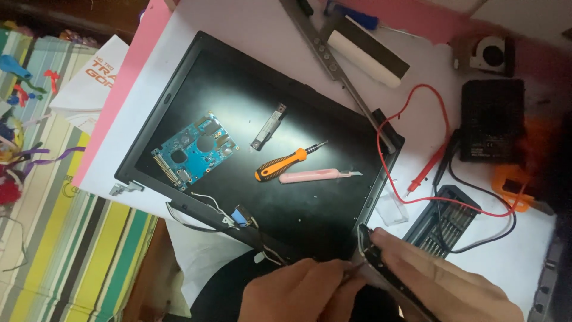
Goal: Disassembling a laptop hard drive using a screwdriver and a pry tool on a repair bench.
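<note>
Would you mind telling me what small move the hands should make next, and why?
Probably ease the thin tool tip in the left hand a little further along the dark part gripped by the right hand, since the tip sits right at its edge.

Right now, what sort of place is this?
Likely a home electronics repair spot: a detached laptop screen panel used as a tray, a blue circuit board, a screwdriver bit set and red probe leads.

blue circuit board (195, 149), orange-black screwdriver (285, 165), pink knife (316, 176)
</note>
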